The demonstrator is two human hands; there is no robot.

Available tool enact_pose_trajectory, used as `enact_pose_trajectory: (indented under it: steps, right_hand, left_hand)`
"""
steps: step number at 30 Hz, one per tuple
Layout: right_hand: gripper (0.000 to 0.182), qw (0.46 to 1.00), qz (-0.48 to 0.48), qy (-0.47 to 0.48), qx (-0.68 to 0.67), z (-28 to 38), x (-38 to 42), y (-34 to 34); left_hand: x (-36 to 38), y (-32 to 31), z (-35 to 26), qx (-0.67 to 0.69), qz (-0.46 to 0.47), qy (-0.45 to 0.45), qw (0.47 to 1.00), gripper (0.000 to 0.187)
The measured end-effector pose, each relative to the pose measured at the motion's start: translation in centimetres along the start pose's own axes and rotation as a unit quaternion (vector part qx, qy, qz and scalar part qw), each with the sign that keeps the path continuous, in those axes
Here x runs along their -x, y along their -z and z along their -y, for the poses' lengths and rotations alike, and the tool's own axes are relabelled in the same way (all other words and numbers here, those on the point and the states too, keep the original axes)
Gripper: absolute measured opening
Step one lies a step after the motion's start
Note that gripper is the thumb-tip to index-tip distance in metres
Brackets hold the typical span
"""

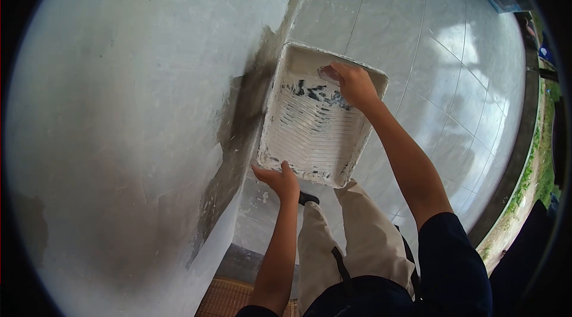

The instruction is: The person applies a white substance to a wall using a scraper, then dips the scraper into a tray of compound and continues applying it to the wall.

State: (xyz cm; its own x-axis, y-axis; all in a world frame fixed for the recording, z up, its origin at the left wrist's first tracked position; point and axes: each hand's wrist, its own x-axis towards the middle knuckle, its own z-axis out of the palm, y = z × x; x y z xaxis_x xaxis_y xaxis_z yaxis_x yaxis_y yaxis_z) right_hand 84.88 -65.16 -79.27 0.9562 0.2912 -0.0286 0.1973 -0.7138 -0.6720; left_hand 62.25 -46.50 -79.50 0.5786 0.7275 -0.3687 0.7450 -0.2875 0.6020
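Observation:
A paint tray with a ribbed slope is smeared with whitish paint and dark patches. My left hand grips its near left corner, thumb over the rim and fingers beneath. Over the deep far end of the tray, my right hand is closed around a small clear, shiny object. What that object is I cannot tell, as the fingers cover much of it. Whitish paint lies in the deep end around it.
On the left rises a grey-white wall with a dark, rough strip along its base. Glossy grey floor tiles spread to the right. A woven brown item sits at the lower left. Grass shows outside, beyond the floor's edge.

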Motion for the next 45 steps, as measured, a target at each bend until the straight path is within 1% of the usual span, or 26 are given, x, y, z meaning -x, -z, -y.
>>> enact_pose_trajectory:
  steps: [1, 2, 4, 6, 7, 9, 13, 15, 16, 18, 19, 21, 25, 27, 29, 32, 33, 37, 39, 42, 45]
  right_hand:
    - [0.036, 1.000, 0.002, 0.000, 0.001, 0.0, -0.1, -0.1]
    - [0.035, 1.000, 0.006, 0.002, 0.005, 0.0, -0.2, -0.2]
    - [0.034, 1.000, 0.012, 0.005, 0.008, 0.1, -0.6, -0.2]
    - [0.021, 1.000, 0.013, 0.005, 0.015, 0.2, -1.0, -0.1]
    - [0.021, 1.000, 0.015, 0.005, 0.015, 0.3, -1.2, 0.0]
    - [0.019, 0.998, 0.053, -0.030, 0.030, 0.3, -1.6, 0.3]
    - [0.017, 0.998, 0.048, -0.029, 0.002, -0.2, -1.3, 0.1]
    - [0.020, 0.999, 0.019, -0.035, -0.005, -0.6, -1.0, -0.4]
    - [0.020, 0.999, 0.020, -0.035, -0.007, -0.9, -0.9, -0.7]
    - [0.023, 0.998, -0.015, -0.060, -0.025, -1.3, -1.0, -1.1]
    - [0.023, 0.998, -0.016, -0.059, -0.027, -1.3, -0.9, -1.3]
    - [0.026, 0.993, -0.038, -0.097, -0.052, -1.2, -0.7, -1.7]
    - [0.025, 0.991, -0.073, -0.093, -0.068, -1.3, -0.9, -2.7]
    - [0.024, 0.988, -0.069, -0.125, -0.061, -1.1, -1.3, -3.2]
    - [0.024, 0.988, -0.067, -0.123, -0.066, -0.9, -1.8, -3.8]
    - [0.026, 0.986, -0.054, -0.133, -0.080, -0.5, -2.3, -4.4]
    - [0.026, 0.984, -0.044, -0.145, -0.090, -0.6, -2.4, -4.7]
    - [0.028, 0.982, -0.026, -0.141, -0.119, 0.2, -2.0, -5.7]
    - [0.029, 0.980, 0.029, -0.163, -0.113, 0.9, -1.7, -5.8]
    - [0.030, 0.975, 0.044, -0.176, -0.129, 1.5, -1.6, -5.5]
    - [0.030, 0.982, 0.042, -0.148, -0.112, 1.4, -1.1, -6.2]
  left_hand:
    - [-0.1, -0.2, -0.3, 0.056, 0.009, 0.075, 0.996, 0.091]
    - [-0.3, -0.3, -0.5, 0.056, 0.009, 0.077, 0.995, 0.091]
    - [-0.6, -0.3, -0.6, 0.192, 0.030, 0.136, 0.971, 0.090]
    - [-0.7, -0.4, -0.8, 0.209, 0.025, 0.153, 0.966, 0.090]
    - [-0.7, -0.4, -0.8, 0.225, 0.021, 0.167, 0.960, 0.090]
    - [-0.8, -0.4, -1.1, 0.232, 0.020, 0.168, 0.958, 0.090]
    - [-0.6, -0.4, -1.3, 0.225, 0.016, 0.183, 0.957, 0.090]
    - [-0.6, -0.2, -1.6, 0.227, 0.019, 0.180, 0.957, 0.090]
    - [-0.5, -0.1, -1.7, 0.229, 0.021, 0.177, 0.957, 0.090]
    - [-0.5, 0.0, -1.9, 0.236, 0.023, 0.176, 0.956, 0.089]
    - [-0.5, 0.0, -1.9, 0.244, 0.026, 0.174, 0.954, 0.089]
    - [-0.5, -0.1, -1.7, 0.243, 0.026, 0.169, 0.955, 0.089]
    - [-0.4, -0.3, -1.3, 0.244, 0.023, 0.174, 0.954, 0.091]
    - [-0.5, -0.2, -1.3, 0.252, 0.026, 0.179, 0.951, 0.091]
    - [-0.4, -0.2, -1.2, 0.261, 0.029, 0.185, 0.947, 0.091]
    - [-0.4, -0.3, -1.0, 0.252, 0.026, 0.167, 0.953, 0.092]
    - [-0.4, -0.3, -1.1, 0.253, 0.026, 0.170, 0.952, 0.092]
    - [-0.4, -0.2, -1.4, 0.262, 0.027, 0.181, 0.948, 0.090]
    - [-0.3, -0.1, -1.6, 0.262, 0.021, 0.168, 0.950, 0.089]
    - [-0.3, 0.1, -1.6, 0.263, 0.020, 0.157, 0.952, 0.087]
    - [-0.3, 0.0, -1.1, 0.266, 0.024, 0.154, 0.951, 0.087]
